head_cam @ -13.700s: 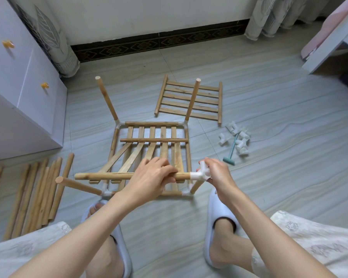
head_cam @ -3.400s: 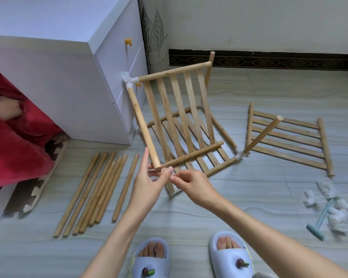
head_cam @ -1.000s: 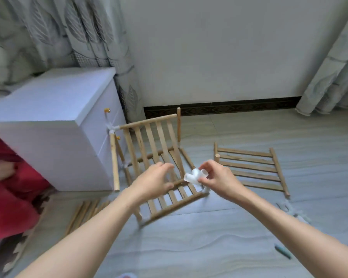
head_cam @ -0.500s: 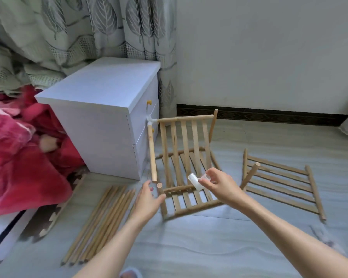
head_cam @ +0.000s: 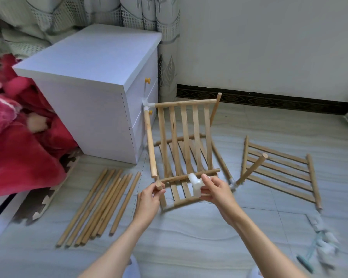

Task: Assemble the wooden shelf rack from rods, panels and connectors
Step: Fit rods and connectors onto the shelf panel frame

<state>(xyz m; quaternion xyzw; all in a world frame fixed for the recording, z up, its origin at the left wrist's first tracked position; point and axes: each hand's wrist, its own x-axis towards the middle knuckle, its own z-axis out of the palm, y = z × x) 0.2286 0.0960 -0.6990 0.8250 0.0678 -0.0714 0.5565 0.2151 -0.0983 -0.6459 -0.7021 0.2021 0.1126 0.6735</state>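
A half-built wooden rack (head_cam: 184, 137) stands on the floor, one slatted panel tilted up over another that lies flat. My left hand (head_cam: 149, 199) pinches the top end of a short upright rod (head_cam: 159, 186) at the rack's near left corner. My right hand (head_cam: 215, 190) holds a white plastic connector (head_cam: 195, 184) just in front of the tilted panel's lower rail. A white connector (head_cam: 147, 103) joins the tilted panel's top left corner. Another slatted panel (head_cam: 279, 169) lies flat to the right.
Several loose rods (head_cam: 100, 205) lie in a row on the floor at the left. A white bedside cabinet (head_cam: 92, 93) stands behind the rack, with red bedding (head_cam: 14, 137) beside it. Spare white connectors (head_cam: 325, 245) and a teal mallet (head_cam: 305, 259) lie at the lower right.
The view dipped down and came closer. My left hand closed on the short rod's end. My right hand brought the connector down and left toward that corner.
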